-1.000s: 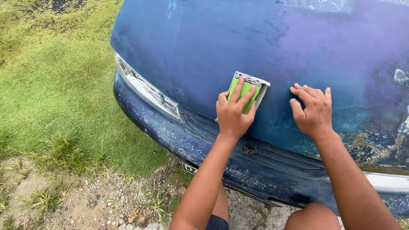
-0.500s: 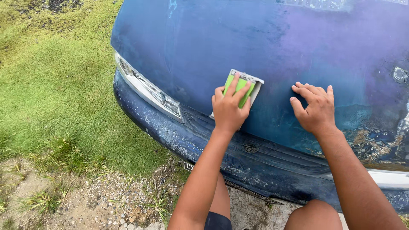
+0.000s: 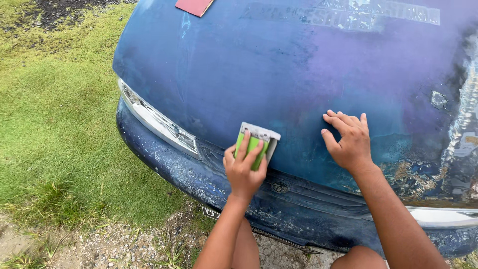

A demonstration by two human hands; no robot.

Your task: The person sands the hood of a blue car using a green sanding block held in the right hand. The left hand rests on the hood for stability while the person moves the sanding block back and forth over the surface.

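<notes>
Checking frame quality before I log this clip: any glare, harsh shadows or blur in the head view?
Head view: soft, even daylight with no hard shadows; a pale sheen on the worn blue car hood. Left hand on the green sanding block and right hand flat on the hood are sharp, with no motion blur; edges look slightly stretched.

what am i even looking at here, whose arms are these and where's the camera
The camera is worn on a person's head and looks down, so the two bare arms coming in from the bottom edge are that person's own. There is only this one view. In front of them is the faded blue hood of an old car, with a headlight and a bumper below it, standing on grass. The left hand presses a green block with a grey sheet wrapped around it against the hood's front edge. The right hand rests flat on the paint, holding nothing. A red sheet lies farther up the hood.
</notes>
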